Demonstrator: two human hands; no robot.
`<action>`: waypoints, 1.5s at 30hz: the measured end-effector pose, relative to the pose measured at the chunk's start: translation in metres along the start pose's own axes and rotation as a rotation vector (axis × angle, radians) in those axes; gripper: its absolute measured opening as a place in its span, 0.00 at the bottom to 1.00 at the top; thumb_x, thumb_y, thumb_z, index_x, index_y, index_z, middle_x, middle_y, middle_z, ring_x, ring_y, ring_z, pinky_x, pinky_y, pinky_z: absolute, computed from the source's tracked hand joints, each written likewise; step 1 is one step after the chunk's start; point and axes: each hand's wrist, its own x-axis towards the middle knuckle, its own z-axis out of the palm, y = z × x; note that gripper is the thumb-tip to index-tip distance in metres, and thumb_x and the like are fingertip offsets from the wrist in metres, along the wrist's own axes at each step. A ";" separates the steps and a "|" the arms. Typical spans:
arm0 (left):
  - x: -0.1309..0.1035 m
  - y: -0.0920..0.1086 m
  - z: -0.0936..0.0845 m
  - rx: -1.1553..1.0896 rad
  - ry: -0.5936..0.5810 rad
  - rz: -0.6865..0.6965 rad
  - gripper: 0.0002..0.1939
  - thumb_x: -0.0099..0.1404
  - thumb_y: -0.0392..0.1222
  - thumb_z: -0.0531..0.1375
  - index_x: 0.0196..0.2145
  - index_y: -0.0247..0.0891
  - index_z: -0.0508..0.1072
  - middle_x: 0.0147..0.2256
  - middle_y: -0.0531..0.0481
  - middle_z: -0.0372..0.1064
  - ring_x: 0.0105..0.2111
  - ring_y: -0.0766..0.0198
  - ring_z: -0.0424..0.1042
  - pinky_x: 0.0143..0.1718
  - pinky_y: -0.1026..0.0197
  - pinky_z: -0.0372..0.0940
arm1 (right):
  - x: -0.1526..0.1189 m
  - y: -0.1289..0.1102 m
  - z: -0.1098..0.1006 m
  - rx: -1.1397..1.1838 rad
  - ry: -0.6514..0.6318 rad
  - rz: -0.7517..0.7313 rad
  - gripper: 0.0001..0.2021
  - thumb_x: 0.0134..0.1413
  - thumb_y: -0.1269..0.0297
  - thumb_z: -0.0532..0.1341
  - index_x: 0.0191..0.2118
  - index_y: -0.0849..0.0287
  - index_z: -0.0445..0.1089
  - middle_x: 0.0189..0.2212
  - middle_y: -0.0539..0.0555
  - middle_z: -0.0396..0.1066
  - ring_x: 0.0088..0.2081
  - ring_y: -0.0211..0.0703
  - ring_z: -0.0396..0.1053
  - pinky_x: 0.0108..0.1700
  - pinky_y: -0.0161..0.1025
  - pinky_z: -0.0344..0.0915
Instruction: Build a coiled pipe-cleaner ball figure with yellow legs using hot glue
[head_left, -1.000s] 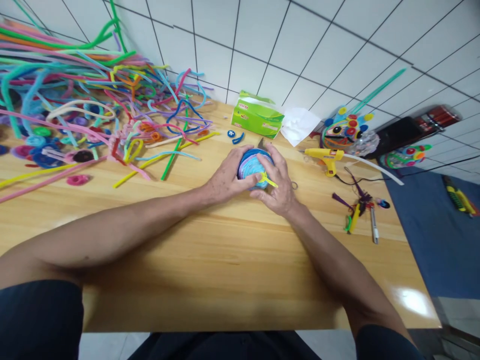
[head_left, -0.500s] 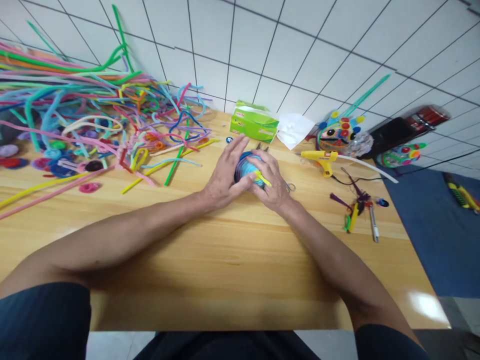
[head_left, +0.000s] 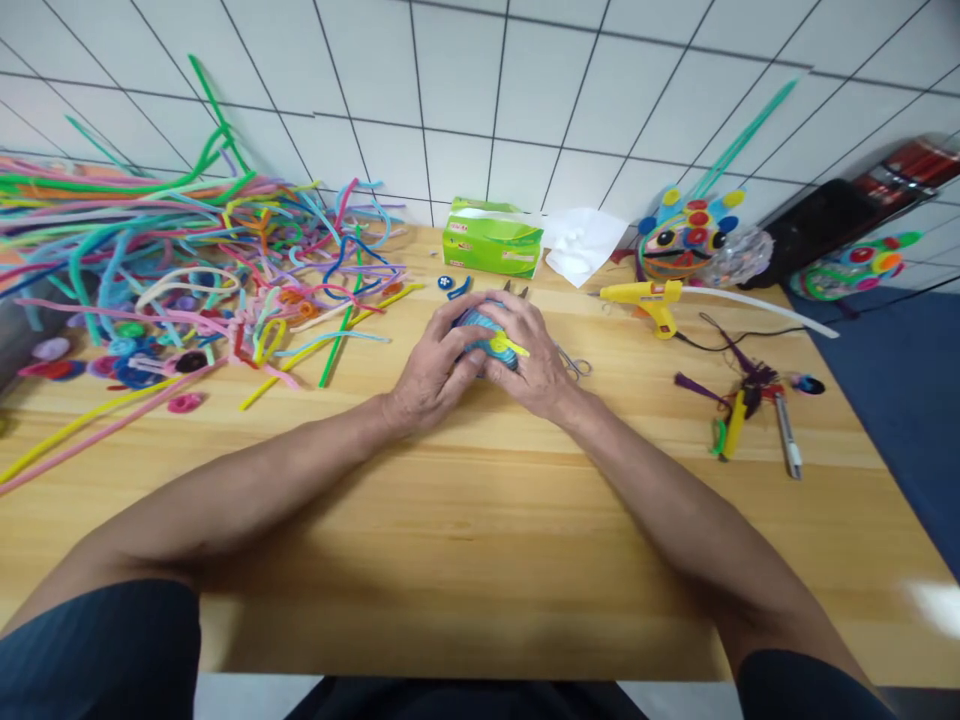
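Observation:
Between my hands is a round blue and purple bundle (head_left: 480, 320), seemingly wound from pipe cleaners, with a yellow piece (head_left: 508, 346) on its near side. My left hand (head_left: 431, 375) curls around its left side, and my right hand (head_left: 534, 362) wraps the right side, fingers over the top. Much of the bundle is hidden under the fingers. Scissors (head_left: 576, 367) lie just right of my right hand. Two dark metal tips (head_left: 516, 290) stick out beyond the fingers. Past my left hand are a small blue round piece (head_left: 445, 283) and a short blue strip (head_left: 459, 291).
Loose coloured pipe cleaners (head_left: 172, 230) heap on the left. A green tissue box (head_left: 491, 240) and white paper (head_left: 585, 245) stand by the tiled wall. To the right are a yellow glue gun (head_left: 645, 300), a decorated figure (head_left: 682, 240), a cutter knife (head_left: 787, 435) and a dark flask (head_left: 825, 215).
The raised fingers of my left hand have come down and curled over the bundle. My view has shifted a little, and the short blue strip beyond the hand now shows.

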 end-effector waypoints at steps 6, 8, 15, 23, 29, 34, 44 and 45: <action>0.000 0.004 -0.002 0.018 -0.076 -0.090 0.22 0.86 0.62 0.51 0.59 0.46 0.76 0.73 0.39 0.65 0.75 0.43 0.65 0.78 0.30 0.61 | -0.005 -0.002 0.002 0.019 0.013 -0.016 0.36 0.70 0.43 0.63 0.76 0.49 0.58 0.80 0.65 0.59 0.80 0.67 0.57 0.80 0.74 0.59; -0.001 0.004 -0.003 -0.003 -0.078 -0.061 0.19 0.86 0.58 0.53 0.60 0.47 0.75 0.73 0.39 0.64 0.74 0.42 0.66 0.77 0.30 0.62 | -0.008 -0.004 0.003 0.024 0.072 -0.026 0.34 0.71 0.45 0.62 0.76 0.49 0.57 0.79 0.66 0.59 0.81 0.67 0.57 0.79 0.74 0.60; -0.004 -0.004 0.003 0.076 -0.008 0.106 0.14 0.86 0.44 0.57 0.65 0.48 0.70 0.71 0.39 0.66 0.73 0.46 0.68 0.72 0.38 0.69 | -0.016 -0.004 -0.004 0.016 0.311 -0.051 0.16 0.71 0.56 0.64 0.60 0.48 0.70 0.68 0.62 0.72 0.69 0.64 0.72 0.70 0.70 0.71; -0.006 0.000 0.002 0.127 -0.049 0.085 0.17 0.85 0.45 0.58 0.67 0.50 0.72 0.73 0.38 0.66 0.75 0.42 0.67 0.73 0.36 0.68 | -0.013 -0.010 -0.002 -0.022 0.352 -0.070 0.06 0.72 0.63 0.65 0.51 0.47 0.75 0.62 0.59 0.79 0.62 0.58 0.78 0.63 0.63 0.77; -0.004 0.004 -0.001 0.176 -0.104 0.033 0.16 0.85 0.49 0.57 0.63 0.45 0.74 0.69 0.37 0.71 0.74 0.41 0.68 0.72 0.33 0.68 | -0.014 -0.009 -0.002 0.003 0.326 -0.036 0.06 0.72 0.61 0.65 0.51 0.47 0.75 0.63 0.58 0.79 0.64 0.58 0.77 0.66 0.65 0.76; -0.004 0.003 -0.002 0.194 -0.114 0.025 0.16 0.84 0.48 0.57 0.62 0.45 0.75 0.69 0.38 0.72 0.74 0.42 0.68 0.73 0.33 0.68 | -0.016 -0.008 -0.004 0.031 0.298 -0.040 0.08 0.72 0.60 0.64 0.53 0.47 0.74 0.64 0.59 0.79 0.65 0.59 0.76 0.67 0.67 0.75; -0.006 0.005 0.001 0.266 -0.101 0.115 0.15 0.85 0.46 0.58 0.65 0.46 0.74 0.69 0.38 0.70 0.73 0.42 0.67 0.72 0.33 0.68 | -0.013 -0.008 -0.002 0.091 0.314 -0.020 0.08 0.69 0.65 0.62 0.50 0.48 0.74 0.64 0.58 0.79 0.66 0.58 0.76 0.68 0.66 0.74; -0.006 0.005 0.002 0.270 -0.087 0.129 0.15 0.85 0.45 0.58 0.65 0.46 0.74 0.69 0.38 0.70 0.73 0.43 0.67 0.72 0.34 0.68 | -0.013 -0.007 -0.002 0.091 0.308 -0.015 0.08 0.69 0.65 0.62 0.50 0.48 0.74 0.64 0.58 0.78 0.66 0.58 0.76 0.68 0.66 0.74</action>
